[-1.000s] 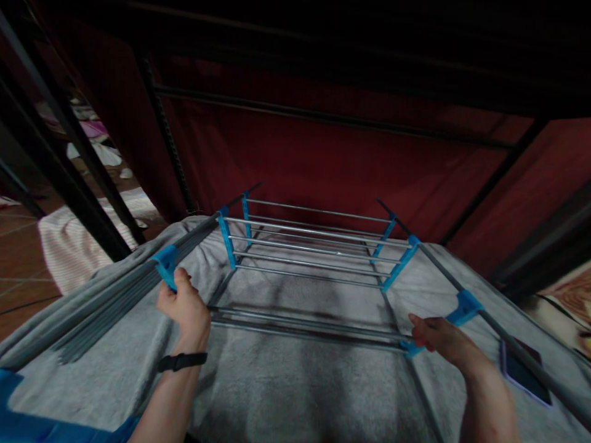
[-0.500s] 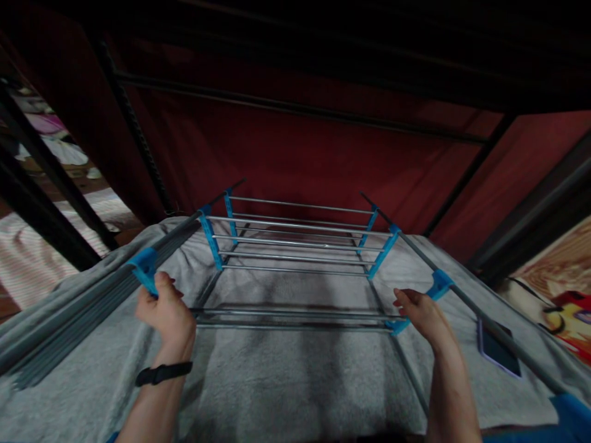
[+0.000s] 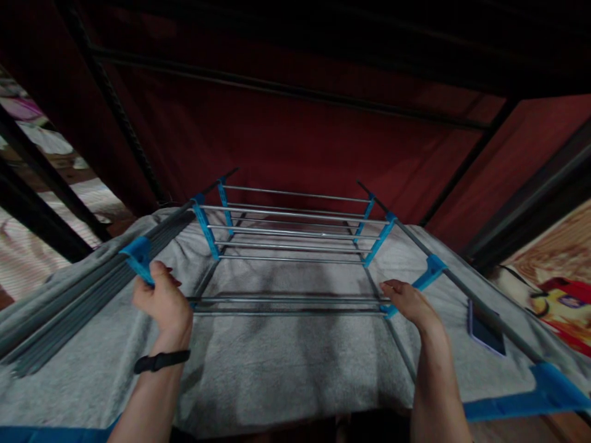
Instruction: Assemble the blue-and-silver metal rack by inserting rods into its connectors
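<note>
A rack of grey metal tubes [image 3: 281, 300] and blue plastic brackets lies on a grey blanket [image 3: 277, 363]. My left hand [image 3: 165, 304], with a black band on its wrist, is closed around the left blue bracket [image 3: 139, 253]. Opposite it, my right hand [image 3: 410, 304] has its fingers closed over the middle of the right blue bracket [image 3: 434, 267], partly hiding it. Two crossbars span low between these brackets. Farther off, more crossbars [image 3: 295, 234] join other blue brackets. A bundle of loose tubes [image 3: 87, 295] rests along the left side.
A dark phone [image 3: 487, 329] lies on the blanket beyond the right side tube. Larger blue end pieces [image 3: 549, 387] stand at the near edge. Behind is a red curtain [image 3: 286, 141] with dark metal bars. A colourful package [image 3: 563, 307] sits far right.
The view has shifted a little, so the rack sits higher in the picture and more of the near blue pieces shows. Both hands stay at their brackets; my right hand has moved slightly inward.
</note>
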Demonstrator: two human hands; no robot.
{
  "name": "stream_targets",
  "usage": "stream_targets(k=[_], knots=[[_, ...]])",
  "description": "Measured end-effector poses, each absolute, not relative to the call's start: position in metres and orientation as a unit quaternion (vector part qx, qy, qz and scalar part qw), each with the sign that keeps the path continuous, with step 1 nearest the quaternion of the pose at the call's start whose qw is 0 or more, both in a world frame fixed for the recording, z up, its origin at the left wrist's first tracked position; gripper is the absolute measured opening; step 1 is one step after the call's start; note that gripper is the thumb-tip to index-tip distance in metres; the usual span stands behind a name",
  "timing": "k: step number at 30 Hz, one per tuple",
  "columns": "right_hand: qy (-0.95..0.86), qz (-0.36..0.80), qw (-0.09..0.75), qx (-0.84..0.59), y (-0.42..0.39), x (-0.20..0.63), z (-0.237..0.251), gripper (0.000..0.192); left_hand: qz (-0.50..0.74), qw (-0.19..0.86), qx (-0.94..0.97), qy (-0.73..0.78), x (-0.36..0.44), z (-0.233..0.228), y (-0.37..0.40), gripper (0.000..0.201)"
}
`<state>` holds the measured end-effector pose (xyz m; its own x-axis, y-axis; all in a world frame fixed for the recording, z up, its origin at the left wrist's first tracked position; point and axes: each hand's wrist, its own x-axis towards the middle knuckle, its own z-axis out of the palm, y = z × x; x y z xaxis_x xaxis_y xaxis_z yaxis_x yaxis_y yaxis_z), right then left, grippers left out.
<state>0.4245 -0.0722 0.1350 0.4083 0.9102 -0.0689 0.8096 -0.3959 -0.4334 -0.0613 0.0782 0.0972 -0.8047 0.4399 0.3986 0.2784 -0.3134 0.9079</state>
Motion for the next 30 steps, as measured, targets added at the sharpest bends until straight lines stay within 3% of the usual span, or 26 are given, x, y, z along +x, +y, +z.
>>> stream_targets(k=[8, 11, 15, 20, 25, 30], knots=[[-0.572, 0.124, 0.095, -0.805, -0.074, 0.412, 0.139, 0.044, 0.735, 0.062, 0.324, 0.592, -0.055, 0.106, 0.068, 0.043], [-0.62, 0.105, 0.111, -0.77, -0.061, 0.383, 0.131, 0.043, 0.727, 0.082, 0.339, 0.591, -0.056, 0.106, 0.063, 0.041], [-0.711, 0.174, 0.162, -0.662, -0.044, 0.337, 0.111, 0.038, 0.718, 0.117, 0.337, 0.598, -0.062, 0.103, 0.063, 0.037], [-0.753, 0.19, 0.164, -0.609, -0.036, 0.303, 0.091, 0.033, 0.692, 0.149, 0.346, 0.616, -0.068, 0.101, 0.063, 0.024], [-0.801, 0.081, 0.181, -0.566, -0.035, 0.269, 0.075, 0.028, 0.67, 0.195, 0.322, 0.639, -0.071, 0.094, 0.065, 0.035], [-0.818, -0.072, 0.156, -0.549, -0.035, 0.241, 0.065, 0.03, 0.654, 0.227, 0.313, 0.65, -0.072, 0.089, 0.067, 0.03]])
